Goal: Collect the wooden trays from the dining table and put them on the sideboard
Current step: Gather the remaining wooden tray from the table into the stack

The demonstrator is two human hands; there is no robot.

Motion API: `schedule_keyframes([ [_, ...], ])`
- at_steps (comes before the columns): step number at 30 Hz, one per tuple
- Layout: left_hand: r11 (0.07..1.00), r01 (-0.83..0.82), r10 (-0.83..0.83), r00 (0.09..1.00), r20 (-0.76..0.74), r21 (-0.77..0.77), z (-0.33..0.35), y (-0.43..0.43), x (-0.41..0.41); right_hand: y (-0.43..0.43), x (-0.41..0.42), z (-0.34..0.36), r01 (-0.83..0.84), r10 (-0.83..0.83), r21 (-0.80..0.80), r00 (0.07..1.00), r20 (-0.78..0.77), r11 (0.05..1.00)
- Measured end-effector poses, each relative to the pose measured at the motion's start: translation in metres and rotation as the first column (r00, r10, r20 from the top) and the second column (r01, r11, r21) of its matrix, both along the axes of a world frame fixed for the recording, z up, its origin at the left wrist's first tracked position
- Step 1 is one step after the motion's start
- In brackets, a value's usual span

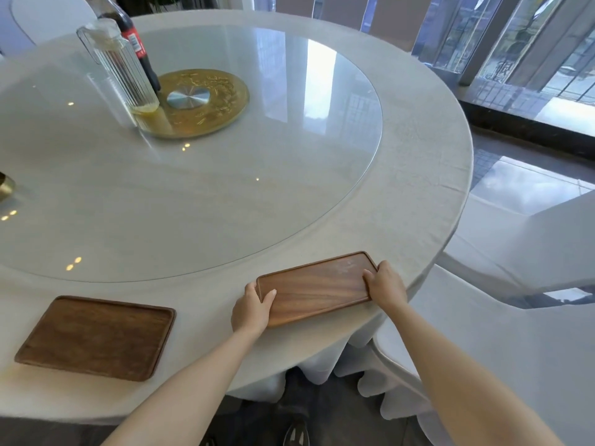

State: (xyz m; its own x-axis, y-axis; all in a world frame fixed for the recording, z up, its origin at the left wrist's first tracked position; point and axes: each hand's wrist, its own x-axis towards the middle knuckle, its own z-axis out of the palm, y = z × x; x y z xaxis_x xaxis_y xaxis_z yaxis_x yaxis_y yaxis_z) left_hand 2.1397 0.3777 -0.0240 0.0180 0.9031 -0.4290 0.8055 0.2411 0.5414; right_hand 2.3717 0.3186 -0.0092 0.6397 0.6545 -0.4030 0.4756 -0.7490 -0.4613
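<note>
A narrow wooden tray (317, 286) lies near the front right edge of the round dining table (418, 175). My left hand (252, 309) grips its left end, thumb on top. Its right end is held by my right hand (384, 281), fingers curled over the rim. A second, wider wooden tray (96, 336) rests flat on the tablecloth at the front left, apart from both hands. The sideboard is out of view.
A glass turntable (225, 188) covers the table's middle, with a gold disc (203, 101), a clear ribbed jug (120, 69) and a dark bottle (135, 43) at the back left. White-covered chairs (515, 333) stand to the right. Tall windows (531, 43) line the far right.
</note>
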Motion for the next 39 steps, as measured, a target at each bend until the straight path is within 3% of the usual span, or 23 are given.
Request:
schedule_keyframes([
  [7, 0.996, -0.008, -0.001, 0.994, 0.105, 0.084, 0.02, 0.03, -0.051, 0.015, -0.048, 0.02, 0.047, -0.045, 0.083, 0.999, -0.028, 0.995],
  [19, 0.97, 0.07, -0.078, 0.997, 0.026, 0.235, 0.055, 0.112, -0.248, 0.074, -0.23, 0.043, 0.028, 0.003, 0.226, 0.991, -0.135, 0.974],
  [27, 0.972, 0.135, -0.122, 0.99, -0.078, 0.194, 0.038, 0.129, -0.353, 0.072, -0.335, 0.011, -0.039, 0.068, 0.237, 0.991, -0.118, 0.971],
  [39, 0.959, 0.272, -0.25, 0.944, -0.214, 0.083, -0.001, 0.122, -0.399, 0.044, -0.402, -0.021, -0.113, 0.122, 0.148, 0.991, -0.051, 0.983],
])
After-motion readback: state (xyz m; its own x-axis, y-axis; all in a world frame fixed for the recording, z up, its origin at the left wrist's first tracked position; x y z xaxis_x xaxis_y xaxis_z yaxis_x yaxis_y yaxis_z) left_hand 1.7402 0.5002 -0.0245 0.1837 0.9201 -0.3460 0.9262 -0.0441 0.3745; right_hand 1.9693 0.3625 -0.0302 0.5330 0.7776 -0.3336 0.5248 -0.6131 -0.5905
